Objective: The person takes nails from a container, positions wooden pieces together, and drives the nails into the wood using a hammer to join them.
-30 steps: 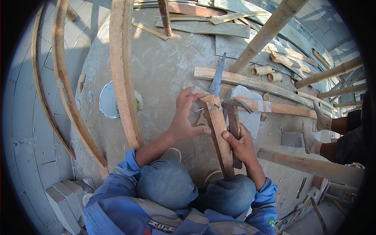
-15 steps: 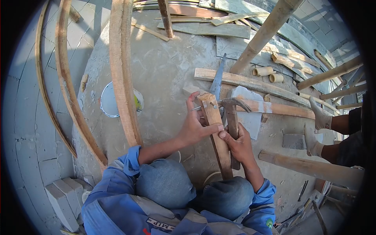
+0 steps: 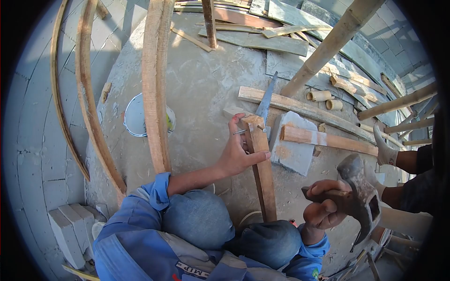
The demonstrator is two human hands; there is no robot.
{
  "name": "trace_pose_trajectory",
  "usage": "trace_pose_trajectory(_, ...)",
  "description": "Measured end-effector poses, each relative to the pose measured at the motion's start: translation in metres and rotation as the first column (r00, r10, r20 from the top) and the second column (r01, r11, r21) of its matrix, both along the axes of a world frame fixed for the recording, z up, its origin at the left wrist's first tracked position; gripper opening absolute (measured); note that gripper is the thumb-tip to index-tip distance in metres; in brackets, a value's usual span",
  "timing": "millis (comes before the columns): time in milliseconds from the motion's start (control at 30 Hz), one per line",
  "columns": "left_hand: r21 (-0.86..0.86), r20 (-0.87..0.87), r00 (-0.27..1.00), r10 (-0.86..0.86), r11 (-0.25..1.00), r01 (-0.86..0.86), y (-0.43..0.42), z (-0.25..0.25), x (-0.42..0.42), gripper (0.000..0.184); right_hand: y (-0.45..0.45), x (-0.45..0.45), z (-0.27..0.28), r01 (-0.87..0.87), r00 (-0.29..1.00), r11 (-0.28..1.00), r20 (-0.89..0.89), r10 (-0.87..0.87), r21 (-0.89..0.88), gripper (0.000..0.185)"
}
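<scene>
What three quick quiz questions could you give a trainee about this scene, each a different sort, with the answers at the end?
1. Fill the gap: the ____ holds the hammer.
2. True or false: a nail sticks out near the far end of the wood piece.
3. What partly hides the white bucket from this view?
A) the saw
B) a long timber
C) the pale block

Key: 1. right hand; 2. true; 3. B.
</scene>
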State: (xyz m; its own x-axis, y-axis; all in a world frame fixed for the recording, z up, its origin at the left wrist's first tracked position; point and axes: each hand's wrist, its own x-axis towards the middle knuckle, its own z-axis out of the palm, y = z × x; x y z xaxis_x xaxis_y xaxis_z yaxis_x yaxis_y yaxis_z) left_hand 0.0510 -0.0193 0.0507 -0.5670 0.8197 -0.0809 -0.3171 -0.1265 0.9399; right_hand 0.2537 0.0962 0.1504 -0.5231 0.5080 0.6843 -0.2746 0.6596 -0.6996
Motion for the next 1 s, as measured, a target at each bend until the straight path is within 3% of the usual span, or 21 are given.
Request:
trace_pose_trajectory(67, 0.004, -0.001, 1.0, 0.0, 1.0, 0.0, 0.0, -0.002, 0.001, 0.111, -0.002, -0.002, 0.016, -0.079, 0.992, 0.992, -0.092, 0.089, 0.103, 0.05)
trace_pose_trajectory(167, 0.019, -0.022, 1.0, 0.018, 1.0, -0.017, 0.002, -0.007, 0.002, 0.112, 0.001, 0.002, 0.015, -0.163, 0.985, 0.978, 0.071, 0.155, 0.129, 0.05)
trace_pose_trajectory(300, 0.081, -0.037, 0.998, 0.056, 0.995, -0.053, 0.006, -0.011, 0.004, 0.114, 0.003, -0.011, 0.0, -0.123, 0.885, 0.946, 0.464, -0.031, 0.299, 0.041)
trace_pose_trajectory(400, 0.132, -0.006, 0.998, 0.063, 0.989, -0.062, 0.007, -0.014, 0.006, 0.116, 0.003, -0.025, -0.017, -0.093, 0.828, 0.972, 0.559, -0.046, 0.218, 0.039)
trace_pose_trajectory(600, 0.157, 0.023, 0.997, 0.068, 0.985, -0.071, 0.009, -0.021, 0.008, 0.116, -0.005, -0.028, -0.02, 0.061, 0.905, 0.985, 0.426, 0.013, -0.161, 0.042)
trace_pose_trajectory(833, 0.305, 0.145, 0.987, 0.077, 0.945, -0.118, 0.016, -0.03, 0.011, 0.119, -0.01, -0.02, -0.013, 0.044, 0.894, 0.995, 0.449, 0.002, -0.092, 0.042)
trace_pose_trajectory(900, 0.334, 0.157, 0.982, 0.101, 0.931, -0.149, 0.017, -0.032, 0.014, 0.12, -0.005, -0.023, -0.015, 0.017, 0.82, 0.998, 0.571, -0.047, 0.058, 0.041)
trace_pose_trajectory(967, 0.353, 0.158, 0.98, 0.121, 0.92, -0.17, 0.017, -0.033, 0.015, 0.12, -0.014, -0.027, -0.014, 0.075, 0.824, 0.992, 0.566, -0.004, -0.102, 0.041)
trace_pose_trajectory(1000, 0.356, 0.155, 0.979, 0.132, 0.917, -0.18, 0.016, -0.031, 0.015, 0.119, -0.009, -0.026, -0.016, 0.051, 0.822, 0.998, 0.569, -0.016, -0.046, 0.042)
